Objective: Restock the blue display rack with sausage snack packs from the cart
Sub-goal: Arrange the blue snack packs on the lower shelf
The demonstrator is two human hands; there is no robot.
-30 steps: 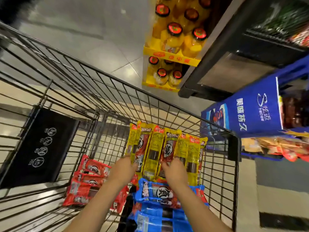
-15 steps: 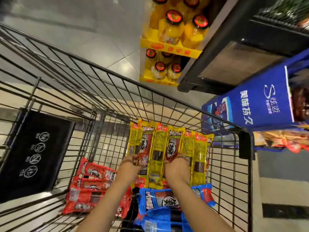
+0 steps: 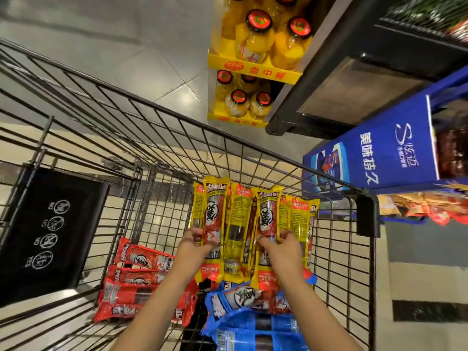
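Both my hands hold a fanned bunch of yellow sausage snack packs point(image 3: 238, 224) inside the wire cart point(image 3: 364, 224). My left hand point(image 3: 195, 245) grips the left side of the bunch, and my right hand point(image 3: 281, 245) grips the right side. Under my arms lie red sausage packs point(image 3: 134, 287) at the cart's left and blue sausage packs point(image 3: 250, 317) at the near right. The blue display rack point(image 3: 379, 150) stands just beyond the cart's right corner, with orange and red packs point(image 3: 425, 206) on its lower tier.
A yellow stand of jars with red lids point(image 3: 255, 59) rises ahead on the tiled floor. A dark shelf unit point(image 3: 342, 79) sits between it and the blue rack. A black flap with white symbols point(image 3: 48, 231) hangs at the cart's left end.
The yellow packs have risen a little in my hands, and my fingers have shifted up along them. The view has tilted slightly downward toward the cart.
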